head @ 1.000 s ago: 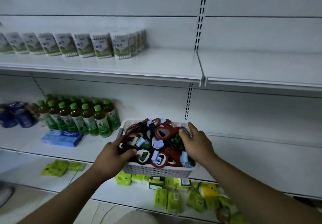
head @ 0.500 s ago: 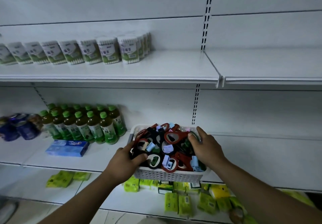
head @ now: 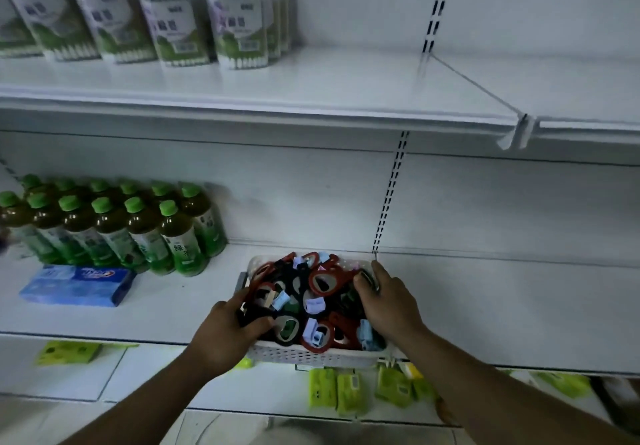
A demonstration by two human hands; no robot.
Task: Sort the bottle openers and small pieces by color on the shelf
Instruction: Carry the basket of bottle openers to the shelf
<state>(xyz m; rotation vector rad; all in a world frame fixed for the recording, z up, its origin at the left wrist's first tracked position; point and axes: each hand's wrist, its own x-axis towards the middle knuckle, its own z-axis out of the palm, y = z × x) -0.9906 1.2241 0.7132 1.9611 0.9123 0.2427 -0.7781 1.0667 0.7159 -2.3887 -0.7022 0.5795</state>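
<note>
- Red and black bottle openers [head: 325,283] and pale small pieces [head: 315,306] fill a basket [head: 311,355] at the shelf [head: 485,306] near edge.
- The left hand [head: 227,335] and right hand [head: 389,304] each have their grip curled round a basket side.
- The openers look light, stiff and tangle-prone, so each is probably best pinched by its ring.

Motion blur makes the label print on the upper-shelf packs [head: 180,25] unreadable; the top and left edges crop them. The left edge also crops the bottles [head: 114,223]. The left hand [head: 228,334] and right hand [head: 388,302] cover the side rims of the basket [head: 311,354]. The middle shelf [head: 485,306] partly hides the green packets [head: 349,392] below.
</note>
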